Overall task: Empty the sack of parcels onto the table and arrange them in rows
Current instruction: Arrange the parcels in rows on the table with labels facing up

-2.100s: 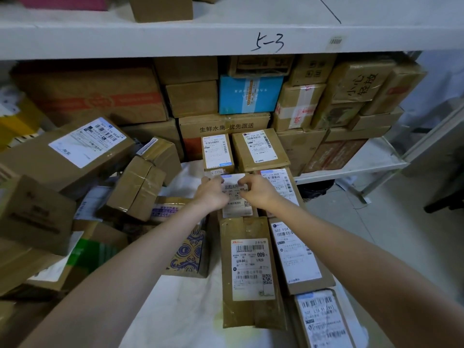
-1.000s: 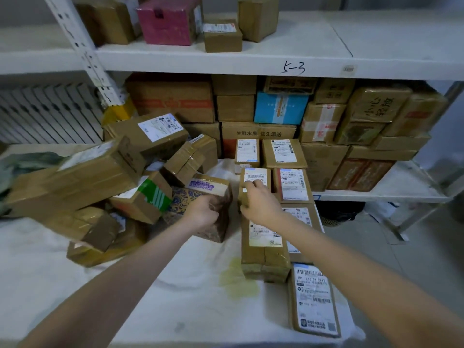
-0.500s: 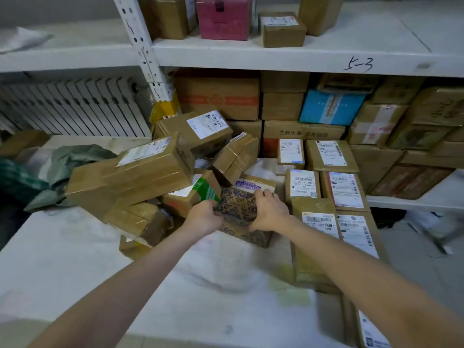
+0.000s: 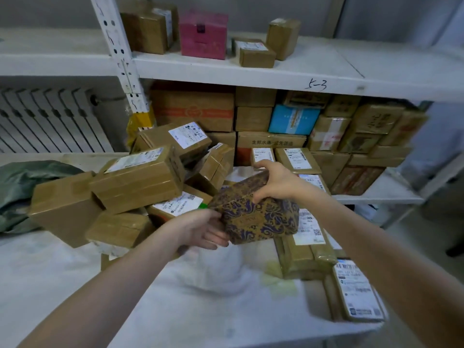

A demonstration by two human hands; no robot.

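Holding the patterned box (image 4: pixel 256 212) clear of the table (image 4: pixel 175 310), you have both hands clamped on it: left hand (image 4: pixel 200 229) cups its near-left corner from below with the fingers curled under, right hand (image 4: pixel 273 182) grips its far top edge, thumb on the near side and fingers wrapped over the back. The box is tilted, patterned face toward you; no shipping label shows on that face.

Position relative to the box: the unsorted heap of brown parcels (image 4: pixel 135 182) lies just to its left and behind it; the laid-out rows of labelled parcels (image 4: pixel 303 229) run to its right and beneath its right edge; the green sack (image 4: pixel 22 187) lies slack well to its left, beyond the heap.

Judgement: this step is carrying one parcel from heap to row.
- Rotate the box until the label faces up before setting it down; the label side is probably turned away from you.
- Set it flush beside a row parcel, edges parallel, not overlapping neighbouring labels.
- Keep the left hand under it until it rests flat.
- Watch the heap: the stacked parcels lean and may slide.
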